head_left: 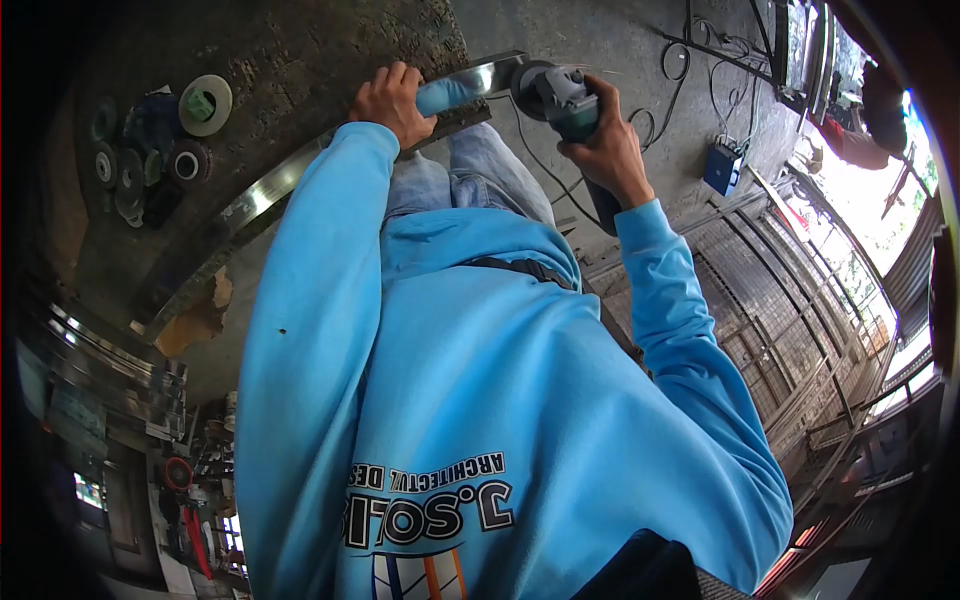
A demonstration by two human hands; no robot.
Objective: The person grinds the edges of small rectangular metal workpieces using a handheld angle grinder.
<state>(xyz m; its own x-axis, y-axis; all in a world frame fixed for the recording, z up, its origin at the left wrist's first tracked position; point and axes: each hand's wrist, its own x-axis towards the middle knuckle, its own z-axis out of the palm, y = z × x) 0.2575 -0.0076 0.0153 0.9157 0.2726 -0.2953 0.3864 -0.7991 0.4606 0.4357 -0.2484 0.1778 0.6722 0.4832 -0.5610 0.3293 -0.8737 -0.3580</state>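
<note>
My right hand (613, 150) is wrapped round the body of an angle grinder (575, 112). The grinder's round disc (533, 90) is right at the end of a long, shiny metal bar (480, 80), which looks curved in this wide view. My left hand (393, 105) grips the bar a short way from that end, fingers bent over it. The bar runs along the edge of a dark, worn worktable (330, 45) and passes behind my left sleeve, showing again as a bright stretch (265, 190) on the far side.
Several grinding discs lie on the table at left, among them a pale disc (206, 105) with a green piece on it. A blue box (722, 167) and loose cables (672, 65) sit on the floor at right. Metal grille frames (760, 300) stand beyond my right arm.
</note>
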